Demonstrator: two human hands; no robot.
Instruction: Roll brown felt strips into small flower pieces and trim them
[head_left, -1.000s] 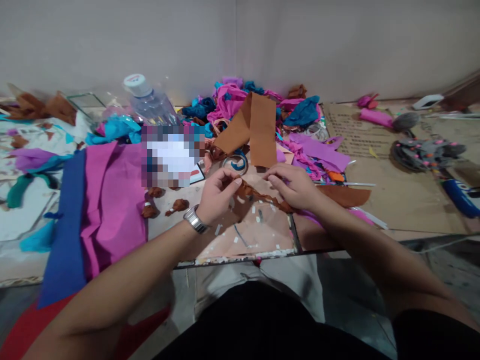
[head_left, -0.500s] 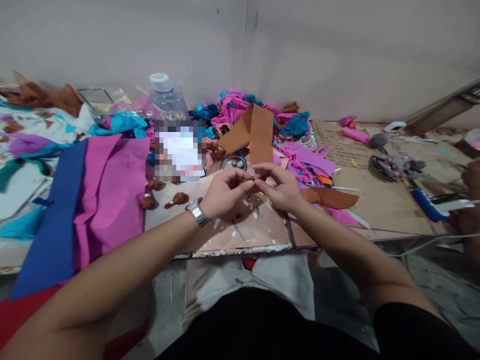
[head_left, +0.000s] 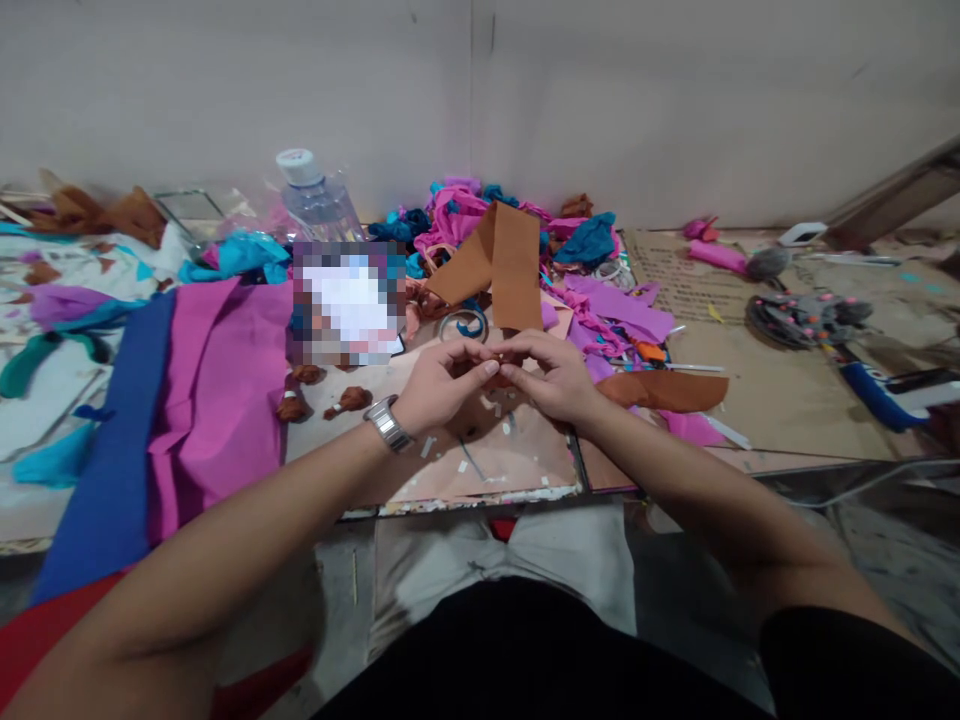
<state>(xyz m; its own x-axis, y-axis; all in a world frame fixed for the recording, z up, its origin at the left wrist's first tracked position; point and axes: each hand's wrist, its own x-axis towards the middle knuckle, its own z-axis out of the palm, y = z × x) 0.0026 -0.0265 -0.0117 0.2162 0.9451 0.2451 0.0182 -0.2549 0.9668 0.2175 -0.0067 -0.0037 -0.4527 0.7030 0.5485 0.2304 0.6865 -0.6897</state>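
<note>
Head view: left hand [head_left: 441,384] and right hand [head_left: 553,378] pinch brown scrap [head_left: 501,358].
Fingers curled nearly closed; brown strip [head_left: 516,272] at twelve o'clock.

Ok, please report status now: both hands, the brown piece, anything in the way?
Left hand and right hand: fingertips together, pinching. Brown piece: between them, mostly hidden. Folded brown strip: just beyond the hands.

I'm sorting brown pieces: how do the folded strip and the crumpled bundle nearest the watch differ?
The folded strip is broad and smooth; the crumpled bundle, wrinkled and balled. The strip is larger than the bundle. The strip lies among scraps, the bundle beside the watch. Both are brown.
</note>
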